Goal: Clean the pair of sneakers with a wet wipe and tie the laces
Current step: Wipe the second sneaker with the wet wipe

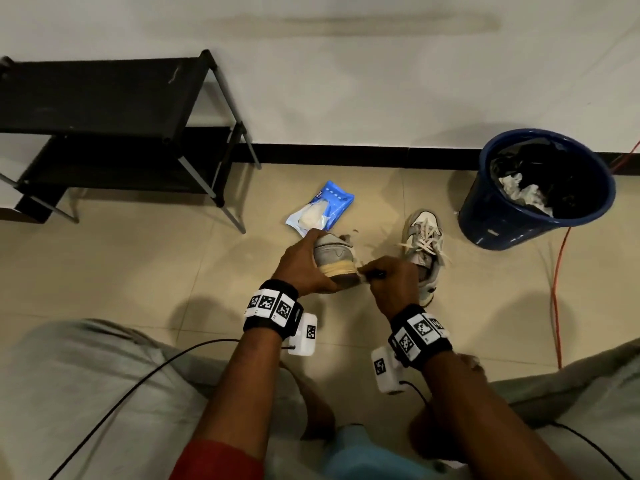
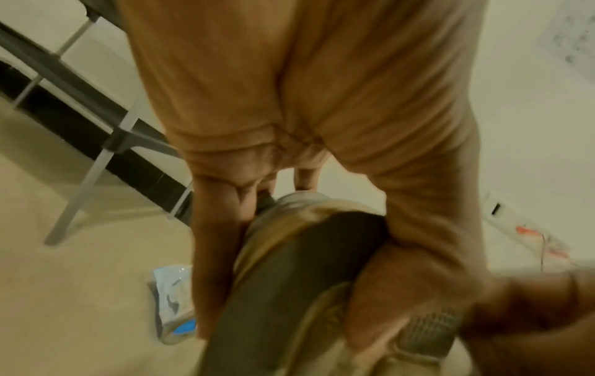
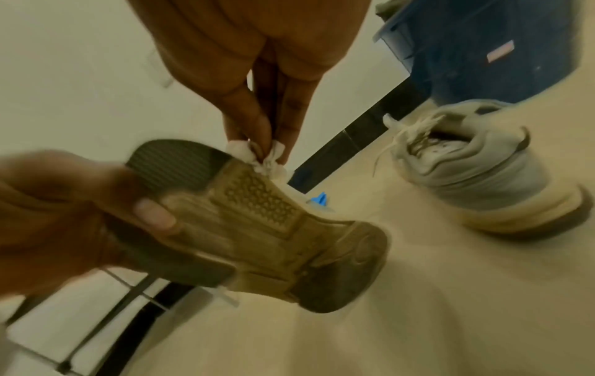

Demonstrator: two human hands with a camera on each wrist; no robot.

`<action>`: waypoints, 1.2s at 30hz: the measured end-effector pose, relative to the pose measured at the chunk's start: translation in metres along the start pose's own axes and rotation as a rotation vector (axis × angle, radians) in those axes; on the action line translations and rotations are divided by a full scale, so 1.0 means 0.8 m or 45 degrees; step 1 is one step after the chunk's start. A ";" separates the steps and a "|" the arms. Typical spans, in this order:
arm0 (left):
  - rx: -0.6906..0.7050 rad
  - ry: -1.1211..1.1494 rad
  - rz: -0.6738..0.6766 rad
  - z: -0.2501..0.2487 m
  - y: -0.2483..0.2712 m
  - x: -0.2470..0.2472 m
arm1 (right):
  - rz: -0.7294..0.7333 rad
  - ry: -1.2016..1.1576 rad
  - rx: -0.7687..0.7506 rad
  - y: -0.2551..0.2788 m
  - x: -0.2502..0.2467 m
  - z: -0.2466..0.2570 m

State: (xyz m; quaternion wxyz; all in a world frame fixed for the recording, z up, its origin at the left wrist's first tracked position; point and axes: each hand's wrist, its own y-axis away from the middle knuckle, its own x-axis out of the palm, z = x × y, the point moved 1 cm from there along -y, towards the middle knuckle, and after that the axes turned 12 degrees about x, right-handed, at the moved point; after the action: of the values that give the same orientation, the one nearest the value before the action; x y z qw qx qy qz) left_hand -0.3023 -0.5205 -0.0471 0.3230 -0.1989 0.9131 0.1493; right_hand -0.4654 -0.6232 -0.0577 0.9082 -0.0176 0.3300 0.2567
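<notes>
Left hand: left hand [image 1: 304, 263] grips a grey sneaker [image 1: 334, 254] off the floor, fingers over the upper and thumb on the sole, the shoe tipped so its worn sole [image 3: 257, 223] faces the person.
Right hand: right hand [image 1: 393, 282] pinches a small crumpled wet wipe [image 3: 257, 155] between thumb and fingertips and presses it to the edge of the held sneaker's sole.
Second sneaker: the other sneaker [image 1: 424, 252] stands upright on the beige tiled floor [image 1: 138, 265] just right of the hands, its white laces [image 1: 424, 239] loose and splayed.
Wipes pack: a blue pack of wipes [image 1: 320, 207] lies open on the floor just beyond the held shoe.
Bin: a blue bin [image 1: 533, 192] with a black liner and crumpled white scraps inside stands by the wall, to the right.
Rack: a black shoe rack [image 1: 104, 109] stands at left against the wall.
Cable: an orange cable [image 1: 557, 289] runs across the floor at right.
</notes>
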 end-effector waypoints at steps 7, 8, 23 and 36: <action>-0.150 -0.209 0.074 0.017 0.018 -0.018 | 0.009 0.070 -0.091 0.016 0.052 0.002; -0.152 -0.193 0.075 0.019 0.022 -0.018 | 0.005 0.015 -0.011 0.015 0.057 -0.005; -0.166 -0.133 0.020 0.017 0.036 -0.026 | 0.038 -0.211 -0.028 0.022 0.067 0.034; -0.158 -0.119 -0.002 0.016 0.035 -0.024 | -0.055 -0.166 -0.017 0.000 0.073 0.039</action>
State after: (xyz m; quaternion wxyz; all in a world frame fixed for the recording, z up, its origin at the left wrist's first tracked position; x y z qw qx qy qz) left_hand -0.2951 -0.4857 -0.0401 0.3524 -0.2119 0.8859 0.2145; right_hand -0.4093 -0.5908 -0.0691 0.9329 -0.0139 0.2682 0.2399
